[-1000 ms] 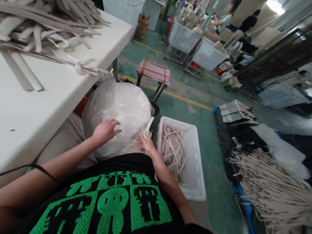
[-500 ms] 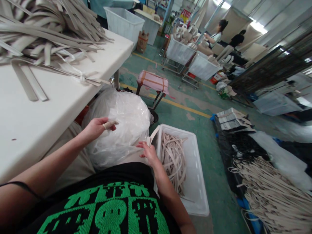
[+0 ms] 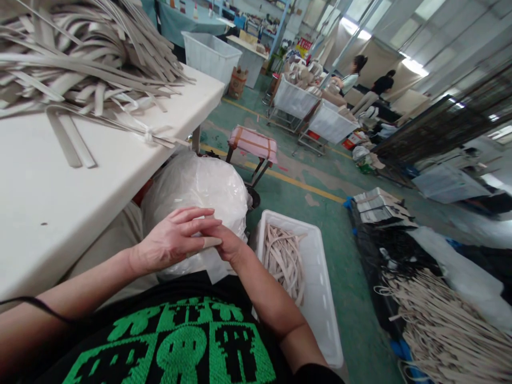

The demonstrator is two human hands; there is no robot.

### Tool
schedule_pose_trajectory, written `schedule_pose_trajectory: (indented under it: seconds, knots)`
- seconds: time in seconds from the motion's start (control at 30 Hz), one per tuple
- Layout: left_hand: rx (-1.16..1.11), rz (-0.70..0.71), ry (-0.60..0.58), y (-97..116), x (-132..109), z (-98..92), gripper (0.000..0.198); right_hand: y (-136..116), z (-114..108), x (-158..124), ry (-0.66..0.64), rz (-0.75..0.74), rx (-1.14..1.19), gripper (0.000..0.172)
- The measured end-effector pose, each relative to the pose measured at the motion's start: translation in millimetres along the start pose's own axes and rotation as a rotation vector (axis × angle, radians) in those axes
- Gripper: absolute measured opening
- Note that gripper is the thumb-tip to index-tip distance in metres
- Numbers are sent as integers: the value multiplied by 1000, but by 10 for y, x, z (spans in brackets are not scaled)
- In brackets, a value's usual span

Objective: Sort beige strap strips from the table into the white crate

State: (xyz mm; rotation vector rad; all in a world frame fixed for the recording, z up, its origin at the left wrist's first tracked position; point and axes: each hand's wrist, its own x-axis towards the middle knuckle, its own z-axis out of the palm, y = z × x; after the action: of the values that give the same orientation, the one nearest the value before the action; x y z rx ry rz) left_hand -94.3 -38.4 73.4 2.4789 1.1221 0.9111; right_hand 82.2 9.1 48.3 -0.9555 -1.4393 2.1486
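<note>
My left hand (image 3: 170, 242) lies across the front of my right hand (image 3: 230, 245), its fingers stretched out. One of its fingers wears a beige cover. The fingers of my right hand are curled and mostly hidden behind the left; what they hold, if anything, I cannot make out. Just below the hands shows a pale flat piece (image 3: 216, 268), its link to them unclear. Under and beyond the hands bulges a clear plastic bag (image 3: 204, 181) with white contents. To the right stands a white bin (image 3: 326, 298) with a heap of beige strips (image 3: 282, 261) in it.
A white table (image 3: 80, 213) on the left bears a large pile of grey-beige strips (image 3: 92, 53). Ahead is a pink-topped stool (image 3: 253, 143). Wheeled bins (image 3: 332, 120) and two people stand farther off. Strips in a bundle (image 3: 452, 330) lie at the right.
My hands have come together from apart, the left moving right and down over the right. The beige strip that rose by my right hand at the bin's edge no longer shows there.
</note>
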Motion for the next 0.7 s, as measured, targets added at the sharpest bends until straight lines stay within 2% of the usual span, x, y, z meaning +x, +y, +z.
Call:
schedule_pose_trajectory:
  seconds: [0.1,0.17,0.23,0.27,0.33,0.4,0.43,0.57,0.7]
  knots:
    - [-2,-64,70,10,-125,70,31,-43,-6,24,13,-9,69,35]
    - [-54,-224,193,8,-206,103,30,-73,-54,36,134,-52,-2,32]
    - [-207,-476,275,1,-269,146,42,-106,-107,47,240,-96,-89,30]
    - [-340,-599,254,-3,-290,176,50,-120,-128,51,278,-108,-122,29]
    - [-691,-790,97,-12,-307,249,65,-138,-152,56,327,-118,-170,28]
    - [-1026,-897,-79,-20,-294,325,75,-134,-154,59,339,-118,-208,27]
    - [-1145,-935,-129,-25,-280,357,76,-123,-151,60,334,-120,-226,27]
    - [-1411,-1093,-150,-59,-214,411,72,-54,-153,65,331,-128,-251,26]
    - [-1559,-1237,-134,-92,-168,409,72,1,-199,58,354,-167,-265,25]
